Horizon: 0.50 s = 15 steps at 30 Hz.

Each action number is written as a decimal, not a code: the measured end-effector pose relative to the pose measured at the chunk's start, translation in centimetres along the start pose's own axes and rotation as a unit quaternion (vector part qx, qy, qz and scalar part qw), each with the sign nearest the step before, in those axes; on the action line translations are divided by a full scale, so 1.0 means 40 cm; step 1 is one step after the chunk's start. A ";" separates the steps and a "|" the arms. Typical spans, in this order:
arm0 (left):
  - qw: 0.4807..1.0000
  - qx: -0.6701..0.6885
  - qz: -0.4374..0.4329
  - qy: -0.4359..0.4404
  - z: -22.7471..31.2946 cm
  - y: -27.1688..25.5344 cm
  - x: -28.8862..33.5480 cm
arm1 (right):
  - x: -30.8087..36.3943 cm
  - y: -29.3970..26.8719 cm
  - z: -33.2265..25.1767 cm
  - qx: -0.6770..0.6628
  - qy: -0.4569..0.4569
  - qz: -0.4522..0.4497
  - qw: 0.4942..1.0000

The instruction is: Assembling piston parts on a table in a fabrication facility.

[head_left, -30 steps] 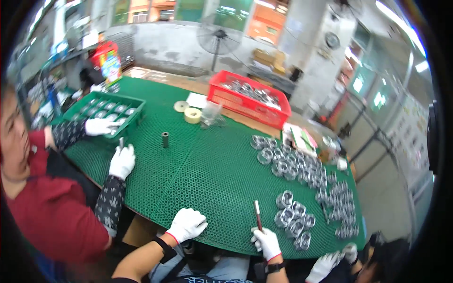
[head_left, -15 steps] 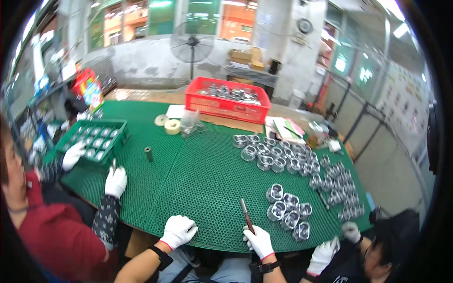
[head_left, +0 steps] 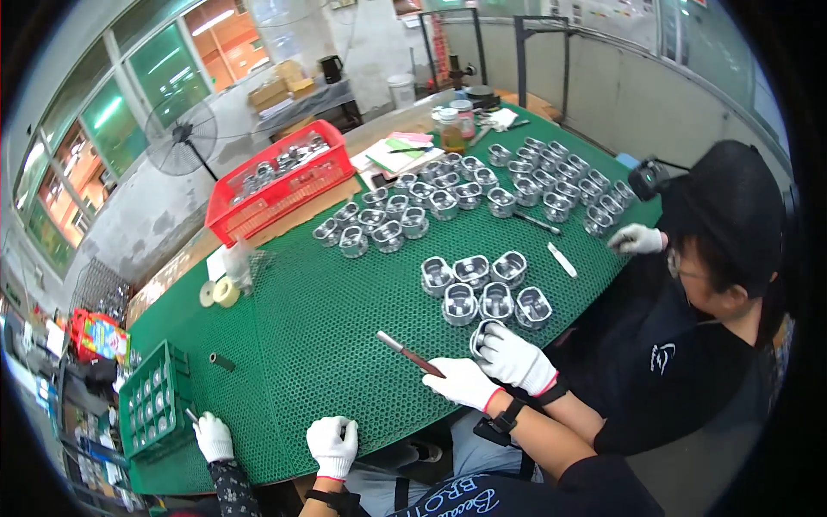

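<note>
My right hand [head_left: 463,383], in a white glove, is closed round the brown handle of a slim metal-tipped tool [head_left: 401,348]. The tool points up and left over the green mat [head_left: 336,297]. My left hand [head_left: 332,446], also gloved, rests at the mat's near edge, fingers curled in, with nothing seen in it. Ahead and right of the tool stands a group of several silver pistons [head_left: 472,272]. Close beside my right hand, a co-worker's gloved hand [head_left: 517,358] grips another piston [head_left: 484,334].
Many more pistons [head_left: 388,234] stand in rows farther back. Behind them sits a red crate [head_left: 280,185] of metal parts. Left are tape rolls [head_left: 226,291], a dark cylinder [head_left: 221,361], a green crate [head_left: 179,379] and another co-worker's gloved hand [head_left: 214,438]. A white stick [head_left: 562,260] lies right.
My view has swung to the right. The right-hand co-worker's hand has come in beside mine, onto a piston. My right hand keeps the tool; my left stays at the mat's edge.
</note>
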<state>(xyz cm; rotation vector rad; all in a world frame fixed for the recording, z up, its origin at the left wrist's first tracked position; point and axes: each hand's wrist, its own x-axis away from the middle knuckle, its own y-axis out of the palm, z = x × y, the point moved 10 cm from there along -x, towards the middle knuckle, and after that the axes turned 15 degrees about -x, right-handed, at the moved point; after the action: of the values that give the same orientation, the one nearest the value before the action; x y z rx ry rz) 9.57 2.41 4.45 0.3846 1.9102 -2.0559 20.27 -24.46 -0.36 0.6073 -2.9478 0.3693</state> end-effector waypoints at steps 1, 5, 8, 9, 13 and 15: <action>1.000 -0.001 -0.006 -0.001 -0.003 0.004 0.003 | 0.000 0.001 -0.015 0.047 -0.036 0.006 0.998; 1.000 -0.001 0.004 0.014 -0.007 0.006 0.012 | 0.022 0.003 -0.029 0.068 -0.027 0.024 0.997; 1.000 -0.015 -0.001 0.015 0.001 0.004 0.014 | 0.027 0.002 -0.026 0.071 -0.035 0.025 0.997; 1.000 -0.023 0.003 0.016 0.006 0.000 0.012 | 0.030 0.002 -0.026 0.081 -0.045 0.030 0.995; 1.000 -0.012 -0.010 0.007 0.009 0.007 0.004 | 0.071 -0.025 -0.080 0.085 -0.088 0.078 0.989; 1.000 -0.011 0.016 -0.001 0.004 0.005 -0.001 | 0.102 -0.039 -0.108 0.087 -0.120 0.084 0.985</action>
<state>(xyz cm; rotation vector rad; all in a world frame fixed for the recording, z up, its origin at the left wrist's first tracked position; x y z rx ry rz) 9.67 2.24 4.30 0.4054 1.9104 -2.0134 17.42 -26.25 4.79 0.4487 -3.2344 0.6166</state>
